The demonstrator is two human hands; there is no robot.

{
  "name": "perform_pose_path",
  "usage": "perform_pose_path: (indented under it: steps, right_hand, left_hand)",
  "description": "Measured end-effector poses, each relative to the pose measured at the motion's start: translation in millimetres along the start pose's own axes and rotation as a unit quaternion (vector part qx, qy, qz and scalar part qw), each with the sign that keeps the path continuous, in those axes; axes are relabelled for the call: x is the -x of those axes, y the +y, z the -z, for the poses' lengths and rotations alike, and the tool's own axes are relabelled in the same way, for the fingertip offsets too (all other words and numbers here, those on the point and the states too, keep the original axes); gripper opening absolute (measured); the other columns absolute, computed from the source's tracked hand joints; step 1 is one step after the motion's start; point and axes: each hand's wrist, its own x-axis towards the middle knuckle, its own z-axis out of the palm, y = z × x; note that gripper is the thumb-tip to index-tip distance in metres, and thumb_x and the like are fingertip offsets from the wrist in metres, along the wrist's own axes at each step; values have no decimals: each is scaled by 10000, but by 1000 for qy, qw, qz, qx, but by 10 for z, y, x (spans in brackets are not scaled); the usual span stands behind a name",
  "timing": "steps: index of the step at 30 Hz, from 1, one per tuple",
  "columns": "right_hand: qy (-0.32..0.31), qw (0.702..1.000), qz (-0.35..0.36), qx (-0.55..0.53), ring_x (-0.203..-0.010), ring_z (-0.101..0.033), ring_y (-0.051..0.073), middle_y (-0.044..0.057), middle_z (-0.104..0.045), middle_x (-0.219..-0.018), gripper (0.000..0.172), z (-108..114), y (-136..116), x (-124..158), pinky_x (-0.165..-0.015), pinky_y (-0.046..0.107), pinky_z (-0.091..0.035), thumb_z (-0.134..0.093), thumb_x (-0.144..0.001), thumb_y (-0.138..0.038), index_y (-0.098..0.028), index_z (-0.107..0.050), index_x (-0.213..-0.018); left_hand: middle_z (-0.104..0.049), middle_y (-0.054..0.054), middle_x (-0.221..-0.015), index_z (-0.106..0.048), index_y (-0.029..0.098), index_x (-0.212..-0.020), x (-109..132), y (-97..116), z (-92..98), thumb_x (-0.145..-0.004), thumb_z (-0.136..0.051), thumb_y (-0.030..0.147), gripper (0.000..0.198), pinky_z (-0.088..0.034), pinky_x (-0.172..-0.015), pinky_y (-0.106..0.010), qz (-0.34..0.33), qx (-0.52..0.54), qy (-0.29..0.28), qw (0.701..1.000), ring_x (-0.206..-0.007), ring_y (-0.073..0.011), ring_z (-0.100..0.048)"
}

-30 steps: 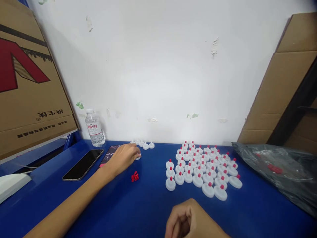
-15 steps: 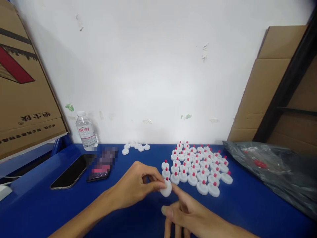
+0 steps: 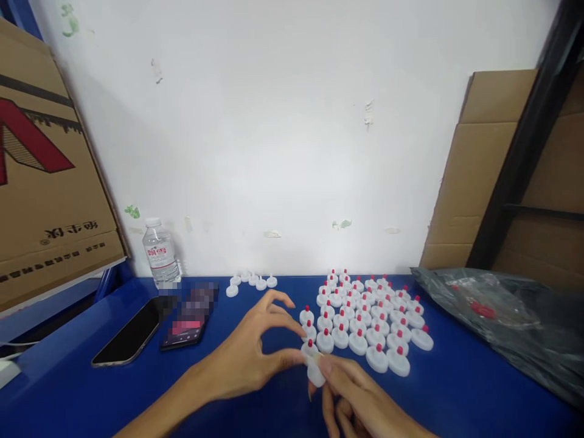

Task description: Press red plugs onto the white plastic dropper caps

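My left hand [image 3: 249,359] and my right hand [image 3: 353,398] meet low in the middle over the blue table [image 3: 91,389]. Between their fingertips they pinch one white cap [image 3: 314,371]. The left thumb and forefinger press on it from the left, the other left fingers are raised. The right fingers hold it from below and the right. Just beyond stands a block of several white caps with red tips [image 3: 365,319]. A few plain white caps [image 3: 253,281] lie by the wall.
Two phones [image 3: 132,331] lie at the left, with a water bottle [image 3: 160,252] behind them. A large cardboard box [image 3: 41,182] rises at the far left. A grey plastic bag [image 3: 502,316] covers the right side, with cardboard and a dark frame behind.
My left hand came back from the plain caps by the wall with a white cap and met my right hand, which rose from the near edge. Both now pinch the cap.
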Motion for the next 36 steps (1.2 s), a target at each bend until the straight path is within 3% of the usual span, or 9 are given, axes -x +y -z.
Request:
perform_pose_path:
  steps: [2, 5, 8, 12, 16, 19, 28, 34, 36]
  right_hand:
    - [19, 1000, 0, 7, -310, -257, 25, -40, -563, -560, 748, 11, 16, -1, -311, 165, -127, -420, -878, -851, -144, -628, -1011]
    - [40, 999, -9, 14, -290, -319, 26, -30, -600, -577, 700, 44, 49, -38, -294, 140, -159, -420, -901, -820, -156, -604, -1020]
    - [39, 999, -10, 4, -311, -493, 57, 3, -653, -677, 710, 80, 104, -103, -268, 122, -235, -437, -867, -851, -165, -574, -988]
    - [38, 999, 6, 3, -520, -737, 176, 45, -650, -889, 675, 100, 167, -144, -276, 110, -326, -498, -873, -827, -159, -572, -941]
    - [56, 998, 5, 12, -659, -786, 250, 84, -617, -1033, 690, 100, 169, -135, -294, 113, -396, -526, -859, -826, -151, -586, -992]
    - [63, 998, 10, 7, -683, -789, 256, 109, -603, -1097, 708, 99, 158, -126, -297, 113, -415, -522, -852, -835, -149, -591, -1011]
    - [73, 997, 23, 26, -698, -790, 248, 157, -601, -1193, 809, 83, 154, -71, -284, 90, -385, -497, -847, -857, -176, -581, -1276]
    - [52, 997, 40, 32, -746, -789, 241, 218, -526, -1391, 728, 96, 141, -68, -301, 104, -429, -528, -886, -793, -159, -645, -1224]
    - [41, 997, 58, 31, -811, -781, 251, 202, -590, -1322, 665, 103, 143, -85, -341, 125, -486, -574, -896, -742, -149, -679, -1176]
  left_hand:
    - [-579, -64, -1299, -759, 288, -1036, -36, -95, 100, -929, -684, 421, 187, -525, -763, -303, 25, -42, 19, 999, -948, -184, -630]
    - [-667, -41, -1028, -757, 249, -910, -85, -266, 293, -930, -644, 401, 191, -500, -873, -358, 72, -138, -20, 988, -912, -209, -630]
    - [-702, -48, -865, -741, 217, -821, -102, -434, 469, -908, -601, 363, 220, -482, -770, -347, 139, -192, -45, 970, -858, -245, -643]
    - [-709, -37, -760, -738, 201, -787, -94, -574, 613, -860, -629, 445, 277, -469, -646, -299, 179, -170, -98, 964, -731, -223, -656]
    - [-709, -40, -737, -744, 183, -877, -80, -625, 661, -810, -647, 543, 379, -455, -475, -260, 222, -124, -156, 954, -566, -187, -608]
    - [-718, -57, -750, -741, 170, -869, -78, -652, 658, -783, -670, 541, 387, -486, -458, -250, 235, -101, -178, 950, -595, -194, -620]
    - [-713, -41, -675, -740, 162, -751, -96, -671, 603, -780, -658, 364, 221, -452, -491, -242, 212, -139, -167, 953, -567, -172, -619]
    - [-717, -3, -692, -701, 192, -731, -107, -612, 540, -767, -628, 240, 95, -444, -576, -254, 162, -193, -106, 962, -661, -185, -660]
    - [-721, 5, -741, -687, 201, -811, -122, -545, 500, -797, -604, 222, 87, -458, -635, -262, 138, -205, -71, 966, -714, -186, -670]
